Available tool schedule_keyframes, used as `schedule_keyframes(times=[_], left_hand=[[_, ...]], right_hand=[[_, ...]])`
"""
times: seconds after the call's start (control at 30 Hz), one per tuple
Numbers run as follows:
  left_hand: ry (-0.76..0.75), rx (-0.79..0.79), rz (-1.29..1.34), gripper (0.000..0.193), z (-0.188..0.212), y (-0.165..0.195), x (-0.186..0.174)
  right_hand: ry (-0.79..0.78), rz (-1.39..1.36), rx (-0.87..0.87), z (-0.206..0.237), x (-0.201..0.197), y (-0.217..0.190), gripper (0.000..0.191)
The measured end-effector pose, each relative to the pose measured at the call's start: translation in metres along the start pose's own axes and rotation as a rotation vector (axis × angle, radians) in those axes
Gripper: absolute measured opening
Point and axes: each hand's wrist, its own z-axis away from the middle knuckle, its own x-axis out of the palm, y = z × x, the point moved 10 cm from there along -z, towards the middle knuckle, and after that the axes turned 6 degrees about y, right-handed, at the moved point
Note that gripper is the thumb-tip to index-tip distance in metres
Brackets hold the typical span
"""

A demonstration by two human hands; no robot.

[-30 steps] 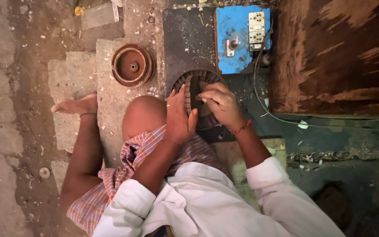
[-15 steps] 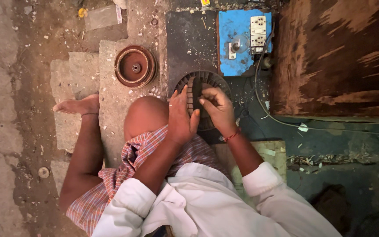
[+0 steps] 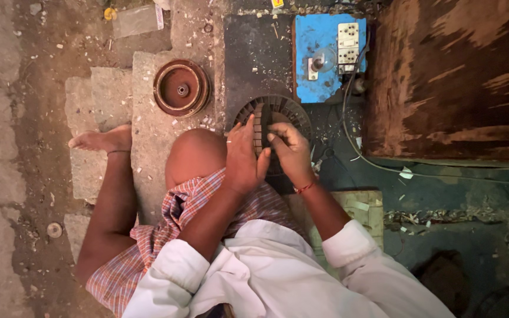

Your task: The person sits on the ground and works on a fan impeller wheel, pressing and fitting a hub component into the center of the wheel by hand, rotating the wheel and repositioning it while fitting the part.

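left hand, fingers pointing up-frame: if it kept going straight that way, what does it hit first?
The left hand already has its fingertips at the rim of the round slotted core. Straight on, it would meet that core's slotted ring first, likely then the dark slab beyond. Depth is unclear.

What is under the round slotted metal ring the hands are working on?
The slotted ring rests on a dark slab. Left hand and right hand cover its near half.

White shirt, sleeves (image 3: 175, 268) rolled above elbows. Checked red-and-white cloth (image 3: 166, 229) wrapped at waist. Red thread on right wrist (image 3: 305, 188). Dark anklet (image 3: 118, 152). Barefoot.
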Motion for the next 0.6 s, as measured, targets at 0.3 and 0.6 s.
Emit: schedule_keyframes(times=[0.3,0.6], left_hand=[[0.035,0.024,-0.003,0.076,0.007,-0.002,-0.001],[0.061,0.038,-0.002,0.075,0.006,-0.005,-0.002]], right_hand=[[0.108,-0.033,0.021,0.004,0.005,0.003,0.013],[0.130,-0.134,0.139,-0.001,0.014,0.004,0.008]])
